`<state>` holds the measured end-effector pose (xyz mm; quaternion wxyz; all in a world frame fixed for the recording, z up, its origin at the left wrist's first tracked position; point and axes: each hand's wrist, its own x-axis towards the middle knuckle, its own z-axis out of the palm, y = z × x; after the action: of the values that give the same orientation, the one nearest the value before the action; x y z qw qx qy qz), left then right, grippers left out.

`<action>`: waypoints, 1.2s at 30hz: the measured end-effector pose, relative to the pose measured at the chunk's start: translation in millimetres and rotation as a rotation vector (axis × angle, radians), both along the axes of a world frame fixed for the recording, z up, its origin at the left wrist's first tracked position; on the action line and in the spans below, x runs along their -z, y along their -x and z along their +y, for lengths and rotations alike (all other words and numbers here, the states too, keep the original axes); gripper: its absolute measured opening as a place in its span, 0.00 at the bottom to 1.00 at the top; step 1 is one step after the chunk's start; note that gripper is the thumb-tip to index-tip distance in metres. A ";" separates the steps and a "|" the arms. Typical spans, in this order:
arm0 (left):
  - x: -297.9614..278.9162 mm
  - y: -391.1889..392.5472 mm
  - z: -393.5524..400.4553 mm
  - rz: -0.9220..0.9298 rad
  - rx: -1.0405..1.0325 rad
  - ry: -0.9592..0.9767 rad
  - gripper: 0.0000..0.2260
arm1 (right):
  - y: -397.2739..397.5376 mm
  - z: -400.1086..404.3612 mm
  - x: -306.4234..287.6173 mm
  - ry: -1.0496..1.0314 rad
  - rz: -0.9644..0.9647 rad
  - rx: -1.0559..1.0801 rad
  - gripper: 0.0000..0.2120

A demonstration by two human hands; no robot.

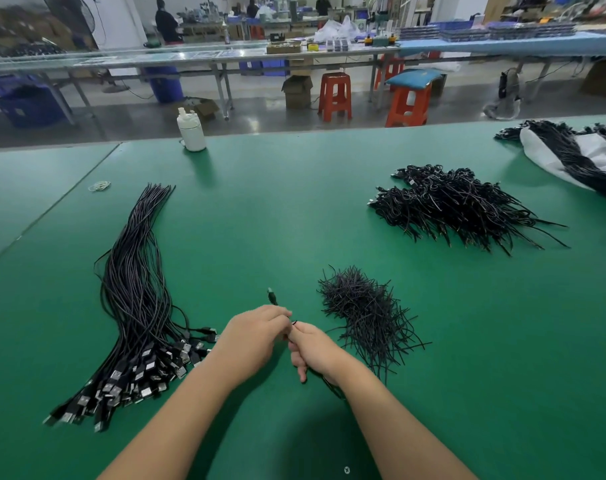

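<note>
My left hand (253, 336) and my right hand (312, 348) meet over the green table (260, 209), near its front middle. Both grip one black cable (273, 297); its plug end sticks up past my left fingers, and the rest trails under my right wrist. A long bundle of straight black USB cables (138, 306) lies to the left, metal plugs toward me. A small heap of black twist ties (363, 310) sits just right of my hands. A pile of coiled, tied cables (457, 206) lies farther right.
A white bottle (191, 131) stands at the table's far edge. A few rubber bands (99, 186) lie at the far left. A white bag with more black cables (578, 154) is at the far right. Orange stools (334, 97) and workbenches stand beyond.
</note>
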<state>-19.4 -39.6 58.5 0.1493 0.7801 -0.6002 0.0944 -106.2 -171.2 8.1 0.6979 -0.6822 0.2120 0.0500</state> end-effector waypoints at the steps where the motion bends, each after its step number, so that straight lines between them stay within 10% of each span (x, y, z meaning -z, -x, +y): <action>1: -0.7 -0.3 -0.7 0.069 -0.034 -0.012 0.09 | -0.5 -0.3 0.2 -0.008 0.004 -0.010 0.12; 7: -1.4 -0.4 -14.9 0.491 -0.320 0.019 0.05 | -2.2 3.2 -3.2 -0.003 0.034 0.001 0.07; 12: -2.9 -0.9 -19.2 0.697 -0.513 -0.022 0.05 | 7.6 16.2 5.5 0.519 0.000 -0.021 0.16; 36: -10.6 -16.1 -3.0 0.683 -0.488 -0.245 0.04 | -0.2 37.2 6.0 0.934 0.010 0.007 0.13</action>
<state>-3.3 -42.6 69.1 0.2188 0.8975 -0.3211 -0.2086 -106.0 -134.0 2.1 0.3151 -0.9225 0.2173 -0.0500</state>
